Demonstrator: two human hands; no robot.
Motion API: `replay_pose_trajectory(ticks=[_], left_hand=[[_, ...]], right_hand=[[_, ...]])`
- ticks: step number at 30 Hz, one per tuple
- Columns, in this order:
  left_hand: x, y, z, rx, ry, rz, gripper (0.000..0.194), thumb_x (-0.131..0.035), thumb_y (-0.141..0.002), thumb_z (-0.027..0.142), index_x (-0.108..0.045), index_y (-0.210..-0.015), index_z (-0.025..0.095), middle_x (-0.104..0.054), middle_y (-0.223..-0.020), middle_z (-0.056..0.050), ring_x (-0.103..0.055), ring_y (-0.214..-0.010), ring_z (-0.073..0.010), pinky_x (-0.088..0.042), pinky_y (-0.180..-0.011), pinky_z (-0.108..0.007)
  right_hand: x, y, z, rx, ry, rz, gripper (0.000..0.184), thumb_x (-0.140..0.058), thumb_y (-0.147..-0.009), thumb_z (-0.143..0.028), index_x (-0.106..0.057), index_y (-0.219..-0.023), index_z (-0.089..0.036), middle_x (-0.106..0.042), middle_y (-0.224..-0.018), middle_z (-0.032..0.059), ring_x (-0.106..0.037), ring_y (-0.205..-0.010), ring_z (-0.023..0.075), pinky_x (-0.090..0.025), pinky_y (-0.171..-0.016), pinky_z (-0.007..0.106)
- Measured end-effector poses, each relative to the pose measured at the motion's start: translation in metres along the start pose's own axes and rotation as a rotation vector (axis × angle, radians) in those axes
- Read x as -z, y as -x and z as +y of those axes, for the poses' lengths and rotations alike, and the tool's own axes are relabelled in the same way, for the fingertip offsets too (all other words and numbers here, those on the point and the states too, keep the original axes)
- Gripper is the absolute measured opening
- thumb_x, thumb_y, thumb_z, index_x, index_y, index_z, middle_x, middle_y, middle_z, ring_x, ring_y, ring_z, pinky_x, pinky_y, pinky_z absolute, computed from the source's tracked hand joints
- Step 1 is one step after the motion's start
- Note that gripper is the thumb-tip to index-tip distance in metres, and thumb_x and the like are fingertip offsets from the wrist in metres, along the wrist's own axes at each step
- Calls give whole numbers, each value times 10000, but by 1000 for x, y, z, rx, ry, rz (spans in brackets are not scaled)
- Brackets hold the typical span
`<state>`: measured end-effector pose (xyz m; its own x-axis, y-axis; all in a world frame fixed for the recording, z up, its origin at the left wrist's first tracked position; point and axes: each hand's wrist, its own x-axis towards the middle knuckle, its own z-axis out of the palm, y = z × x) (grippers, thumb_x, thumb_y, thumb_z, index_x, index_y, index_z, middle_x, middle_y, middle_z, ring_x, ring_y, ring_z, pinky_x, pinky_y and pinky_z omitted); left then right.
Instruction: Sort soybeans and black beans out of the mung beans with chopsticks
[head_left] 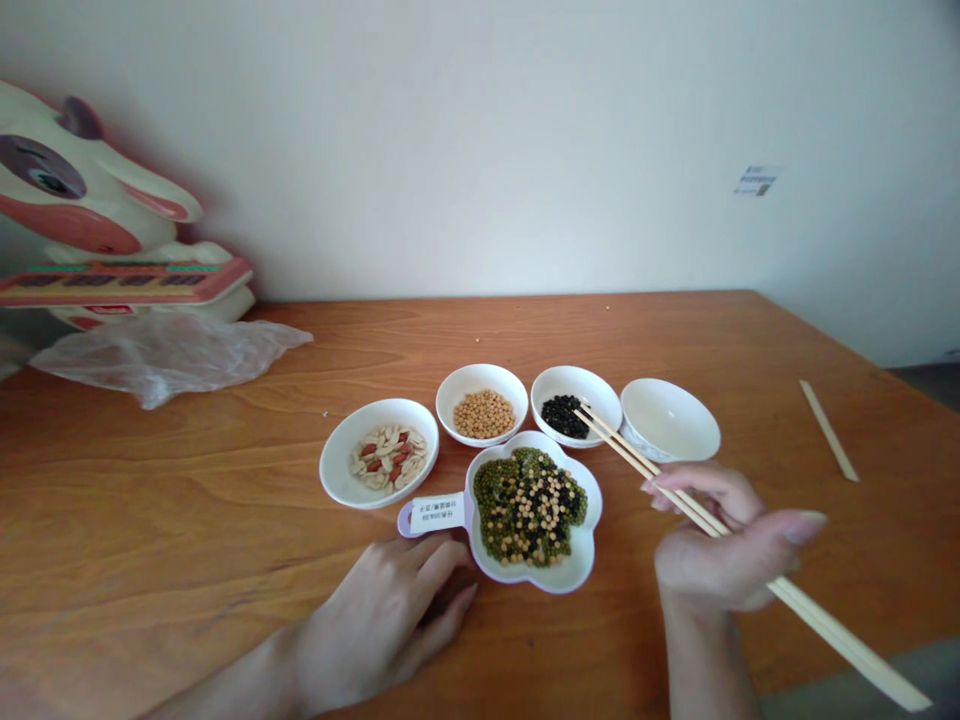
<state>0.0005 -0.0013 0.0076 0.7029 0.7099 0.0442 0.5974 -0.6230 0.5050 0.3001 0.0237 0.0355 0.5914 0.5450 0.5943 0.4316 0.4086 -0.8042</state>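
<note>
Toward the bench's point(187, 530) near edge, the right hand point(712, 545) clamps 2 chopsticks point(840, 635) to reach black beans point(561, 415); the left hand point(397, 605), grip apart, likely steadies the flower-shaped dish point(581, 568).

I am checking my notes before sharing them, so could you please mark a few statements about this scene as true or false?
1. The right hand holds the chopsticks. True.
2. Their tips are over the leftmost bowl. False: they are at the bowl of black beans.
3. The left hand is next to the flower-shaped dish. True.
4. That dish holds only black beans. False: green beans and tan beans lie in it too.
5. The plastic bag lies in front of the keyboard toy. True.
</note>
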Motion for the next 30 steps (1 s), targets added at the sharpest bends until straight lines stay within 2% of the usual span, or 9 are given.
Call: replay_pose_trajectory(ticks=[7,14,19,25,30], left_hand=[[-3,0,-1,3,25,8,147,-516,-1063,204,-586,-1165,283,-749,-1053,-2,-736,-856,-195,-566,-743,-305],[-3,-1,1,7,36,22,175,-532,-1035,167,-596,-1145,286,-763,-1041,5,-752,-846,-182,-584,-721,-282],[-5,0,0,-2,30,27,194,-514,-1050,180,-589,-1184,298,-772,-1064,12,-765,-851,-188,-608,-731,-300],[-6,0,-1,-34,-12,74,198,-512,-1040,168,-588,-1178,287,-764,-1015,2,-758,-807,-186,-613,-711,-295],[-7,1,-3,-34,-19,57,208,-511,-1032,148,-575,-1176,283,-759,-1014,1,-753,-808,-186,-606,-710,-293]], right_hand=[[7,-21,23,13,-10,-73,864,-147,-1088,-667,-701,-617,-201,-666,-572,60,-637,-564,211,-458,-562,347],[19,-13,46,114,-35,-127,838,-227,-1081,-706,-766,-663,-219,-716,-665,73,-674,-632,235,-469,-594,370],[20,-10,47,174,-57,-51,808,-255,-1076,-703,-783,-682,-235,-701,-654,76,-694,-680,258,-491,-614,387],[14,-9,47,2,-62,-108,827,-247,-1050,-762,-767,-704,-219,-711,-667,64,-634,-597,220,-440,-545,357],[19,-8,48,75,-83,-46,816,-243,-1068,-721,-754,-684,-214,-705,-667,62,-636,-600,213,-441,-559,354]])
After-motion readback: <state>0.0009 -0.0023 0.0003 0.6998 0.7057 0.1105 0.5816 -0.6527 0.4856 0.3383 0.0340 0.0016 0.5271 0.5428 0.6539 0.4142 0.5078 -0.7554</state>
